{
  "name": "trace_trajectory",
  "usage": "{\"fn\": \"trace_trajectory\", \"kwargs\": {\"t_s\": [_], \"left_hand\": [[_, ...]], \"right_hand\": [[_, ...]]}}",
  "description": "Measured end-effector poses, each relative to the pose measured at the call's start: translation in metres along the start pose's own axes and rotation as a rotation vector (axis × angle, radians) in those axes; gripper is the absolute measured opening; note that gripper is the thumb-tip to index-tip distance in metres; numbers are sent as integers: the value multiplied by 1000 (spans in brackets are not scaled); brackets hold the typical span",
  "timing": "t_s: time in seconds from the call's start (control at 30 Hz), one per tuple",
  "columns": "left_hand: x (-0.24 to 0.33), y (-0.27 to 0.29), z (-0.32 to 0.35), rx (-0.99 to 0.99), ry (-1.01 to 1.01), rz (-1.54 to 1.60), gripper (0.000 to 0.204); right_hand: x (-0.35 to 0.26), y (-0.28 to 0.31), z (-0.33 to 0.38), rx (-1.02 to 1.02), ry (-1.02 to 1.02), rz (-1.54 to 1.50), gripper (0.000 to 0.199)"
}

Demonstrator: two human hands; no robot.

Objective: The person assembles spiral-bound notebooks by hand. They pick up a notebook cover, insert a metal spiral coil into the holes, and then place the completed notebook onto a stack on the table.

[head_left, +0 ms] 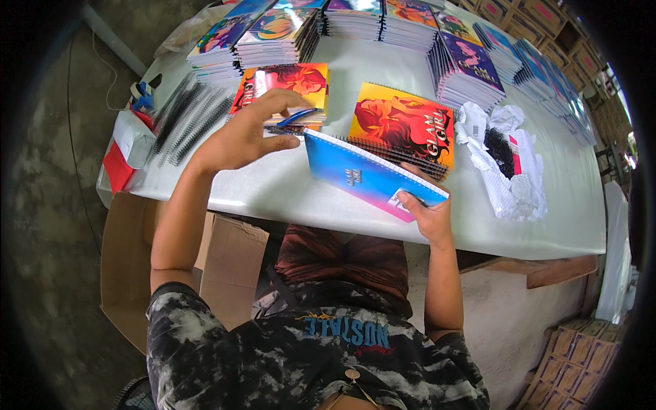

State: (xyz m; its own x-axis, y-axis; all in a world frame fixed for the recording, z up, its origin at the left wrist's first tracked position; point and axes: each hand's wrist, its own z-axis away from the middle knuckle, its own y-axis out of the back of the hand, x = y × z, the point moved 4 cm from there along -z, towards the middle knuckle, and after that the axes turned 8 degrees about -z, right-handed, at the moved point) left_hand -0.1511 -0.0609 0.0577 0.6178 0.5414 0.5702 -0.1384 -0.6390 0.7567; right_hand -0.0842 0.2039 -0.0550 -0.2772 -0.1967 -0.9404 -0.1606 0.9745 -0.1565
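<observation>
My right hand (427, 213) grips the near corner of a blue-to-pink notebook (362, 174), holding it tilted above the pale table (287, 188). My left hand (249, 133) is raised over the table and pinches a blue-handled tool (295, 117) at the notebook's spiral end. Behind the tool lies a short stack of orange-and-red covered notebooks (287, 82). Another stack with a yellow-and-red cover (403, 123) lies just beyond the held notebook, its black spiral edge facing me.
Several tall stacks of colourful notebooks (355, 20) line the table's far side. Black spiral wires (188, 116) lie at the left, crumpled white wrapping (506, 160) at the right. A cardboard box (130, 266) stands below the table's left; more boxes (574, 355) sit at lower right.
</observation>
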Motion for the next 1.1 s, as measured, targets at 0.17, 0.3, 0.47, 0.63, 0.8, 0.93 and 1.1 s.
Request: {"fn": "trace_trajectory", "kwargs": {"t_s": [0.17,0.3,0.47,0.63,0.8,0.93,1.1], "left_hand": [[4,-6,-2,-309,73,-456,36],[20,-9,4,-35,-183,-805,29],[37,-7,-3,-246,-85,-801,26],[31,-10,-2,-601,56,-798,45],[28,-24,17,280,-243,-982,81],[-8,-103,93,134,-498,-937,110],[-16,-62,67,603,-406,-812,113]], "right_hand": [[2,-4,6,-74,39,195,28],[-6,-16,6,-136,145,193,32],[0,-17,9,-170,247,121,32],[-5,-19,12,-172,275,171,31],[-11,-28,16,-167,361,232,30],[-5,-27,22,-111,426,255,31],[-11,-49,25,-197,483,294,29]]}}
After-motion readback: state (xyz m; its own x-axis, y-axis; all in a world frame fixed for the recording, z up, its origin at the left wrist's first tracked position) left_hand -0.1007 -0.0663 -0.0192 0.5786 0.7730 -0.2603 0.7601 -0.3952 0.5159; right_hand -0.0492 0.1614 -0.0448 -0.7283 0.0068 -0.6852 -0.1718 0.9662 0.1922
